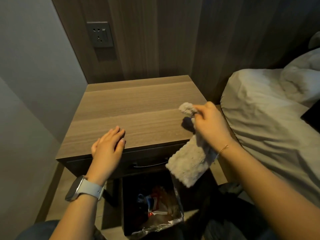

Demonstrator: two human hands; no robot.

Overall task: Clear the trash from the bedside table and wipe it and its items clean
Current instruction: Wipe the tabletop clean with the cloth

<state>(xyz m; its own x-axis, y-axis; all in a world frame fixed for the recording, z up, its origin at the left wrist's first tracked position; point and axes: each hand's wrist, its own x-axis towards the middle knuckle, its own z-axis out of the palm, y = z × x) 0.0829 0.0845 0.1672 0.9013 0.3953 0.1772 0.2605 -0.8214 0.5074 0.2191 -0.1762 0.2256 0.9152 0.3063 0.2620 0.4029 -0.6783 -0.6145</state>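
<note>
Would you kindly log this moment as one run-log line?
left hand: open, flat on bedside table front edge | right hand: holds cloth above table | trash in bin below

A dark wood-grain panel (155, 40) rises ahead of me, with a grey power socket (100, 34) set in its left side. To my left stands a plain pale wall (34, 66). On my right lies a bed (270, 118) with rumpled white sheets. Light wooden floor (57, 193) shows below. The light is dim and warm.
</note>
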